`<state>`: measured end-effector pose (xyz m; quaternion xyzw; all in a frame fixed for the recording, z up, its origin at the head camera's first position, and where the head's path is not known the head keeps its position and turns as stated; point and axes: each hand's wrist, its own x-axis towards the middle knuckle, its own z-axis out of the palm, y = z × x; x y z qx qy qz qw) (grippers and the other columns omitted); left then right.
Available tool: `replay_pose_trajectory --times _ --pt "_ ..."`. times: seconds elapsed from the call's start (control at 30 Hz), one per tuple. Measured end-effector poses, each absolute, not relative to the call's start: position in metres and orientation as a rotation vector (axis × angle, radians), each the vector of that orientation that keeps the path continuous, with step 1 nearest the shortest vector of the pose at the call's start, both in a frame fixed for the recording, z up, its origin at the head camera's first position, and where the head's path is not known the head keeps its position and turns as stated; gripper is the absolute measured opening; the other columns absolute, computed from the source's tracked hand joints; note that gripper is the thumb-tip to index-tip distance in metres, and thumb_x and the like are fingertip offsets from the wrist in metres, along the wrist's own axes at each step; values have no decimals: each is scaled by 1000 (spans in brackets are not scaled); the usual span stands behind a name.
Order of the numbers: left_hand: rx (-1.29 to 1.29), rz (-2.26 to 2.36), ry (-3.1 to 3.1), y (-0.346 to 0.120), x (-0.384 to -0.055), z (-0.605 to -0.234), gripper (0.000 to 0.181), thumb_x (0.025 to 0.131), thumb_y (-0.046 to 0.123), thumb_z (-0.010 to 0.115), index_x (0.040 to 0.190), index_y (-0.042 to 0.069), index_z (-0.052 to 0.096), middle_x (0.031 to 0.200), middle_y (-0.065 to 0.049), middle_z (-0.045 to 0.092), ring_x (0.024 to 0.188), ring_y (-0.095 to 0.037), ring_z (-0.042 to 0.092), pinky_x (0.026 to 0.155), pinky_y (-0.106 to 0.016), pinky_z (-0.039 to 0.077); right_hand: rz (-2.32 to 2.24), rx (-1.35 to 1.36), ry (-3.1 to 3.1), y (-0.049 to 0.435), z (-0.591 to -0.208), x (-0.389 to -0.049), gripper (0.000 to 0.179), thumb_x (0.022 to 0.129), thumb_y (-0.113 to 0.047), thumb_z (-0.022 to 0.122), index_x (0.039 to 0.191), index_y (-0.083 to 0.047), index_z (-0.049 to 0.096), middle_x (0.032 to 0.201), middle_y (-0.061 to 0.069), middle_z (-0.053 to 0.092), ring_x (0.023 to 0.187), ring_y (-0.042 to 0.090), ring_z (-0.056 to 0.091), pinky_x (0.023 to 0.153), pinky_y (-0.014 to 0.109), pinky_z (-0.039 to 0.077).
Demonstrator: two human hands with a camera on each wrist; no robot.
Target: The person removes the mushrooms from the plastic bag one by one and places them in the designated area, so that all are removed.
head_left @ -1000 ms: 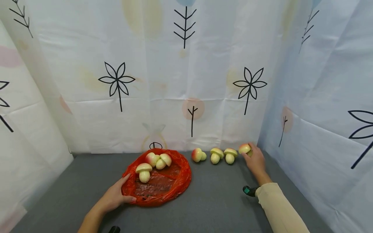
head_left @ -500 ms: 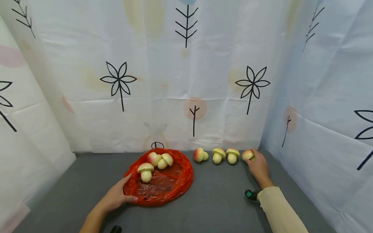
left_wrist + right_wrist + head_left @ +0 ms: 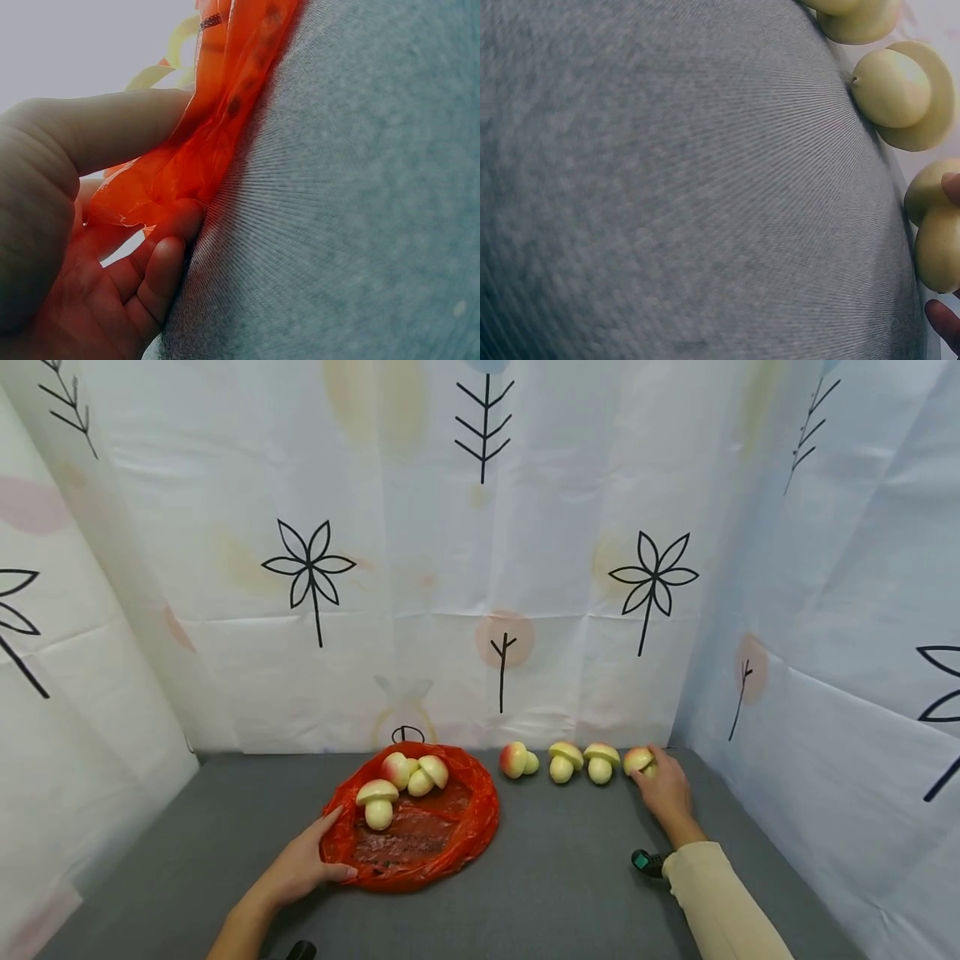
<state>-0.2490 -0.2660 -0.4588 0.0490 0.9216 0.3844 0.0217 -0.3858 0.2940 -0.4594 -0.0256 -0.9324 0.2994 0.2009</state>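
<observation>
My left hand (image 3: 298, 864) grips the left rim of a red plastic bag (image 3: 471, 847), which lies spread open on the table. In the left wrist view the thumb and fingers (image 3: 166, 270) lie on either side of the bag's film (image 3: 214, 127). Inside the bag sit 3 toy mushrooms (image 3: 377, 816), cream-yellow with reddish caps. At the back right my right hand (image 3: 666, 789) pinches another toy mushroom (image 3: 637, 760), at the right end of a row. In the right wrist view this mushroom (image 3: 939, 247) appears to touch the table; only fingertips (image 3: 943, 322) show there.
To its left in the row stand two toy mushrooms (image 3: 601, 763) with caps up, and one lying mushroom (image 3: 516, 760). Grey cloth covers the table (image 3: 555, 877). A printed white curtain (image 3: 420, 677) encloses the back and sides. A dark strap device (image 3: 647, 863) sits at my right wrist.
My right hand has lowered the mushroom slightly, bringing it level with the row. The left hand keeps its grip on the bag. The head view has shifted a little.
</observation>
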Motion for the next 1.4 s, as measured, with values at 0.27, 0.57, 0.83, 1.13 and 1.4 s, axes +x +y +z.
replay_pose_trajectory --times 0.27,0.57,0.83,1.13,1.4 --pt "143 1202 2856 -265 -249 -461 108 70 35 86 150 -5 26 148 -37 28 134 -53 27 103 -65 28 845 -75 -2589 296 -461 -385 61 92 -19 66 143 2 40 135 33 43 122 50 41 96 62 34" --pt "154 1199 2855 -266 -251 -461 109 70 35 86 151 -5 25 148 -36 28 134 -53 27 103 -64 29 1019 -126 -2485 301 -457 -373 62 93 -18 66 144 2 37 137 34 39 121 50 41 95 62 35" --pt "143 1203 2840 -267 -251 -459 109 71 35 86 151 -5 24 149 -36 26 135 -53 26 103 -65 28 1000 -89 -2463 300 -453 -366 62 93 -21 67 144 0 40 138 32 41 118 47 45 91 61 38" --pt "146 1195 2839 -267 -250 -459 109 71 35 86 151 -5 23 149 -37 25 135 -54 25 102 -65 28 1070 3 -2345 282 -443 -359 56 93 -16 66 141 0 45 138 26 45 119 44 47 89 58 41" --pt "130 1173 2843 -266 -250 -458 109 72 36 85 152 -4 23 148 -37 25 134 -54 25 102 -66 28 1107 146 -2261 255 -434 -356 55 91 -13 70 140 -2 49 131 24 54 115 40 52 86 53 45"
